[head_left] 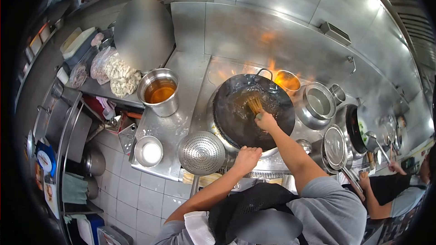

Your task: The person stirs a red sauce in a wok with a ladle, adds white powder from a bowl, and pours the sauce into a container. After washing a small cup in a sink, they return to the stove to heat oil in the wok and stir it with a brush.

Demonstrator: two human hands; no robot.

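Observation:
A large dark wok sits on the stove with steaming liquid in it, and flames rise behind its far rim. My right hand is closed around a bamboo wok brush, whose bristles reach down into the liquid. At the wok's near edge, my left hand is closed on the rim; the fingertips are partly hidden. Close by on the left lies a perforated strainer ladle, its handle pointing toward me.
A steel pot of amber liquid and a bowl of white contents stand left. Right of the wok are a steel pot, a mesh strainer and another wok. A co-worker works at far right.

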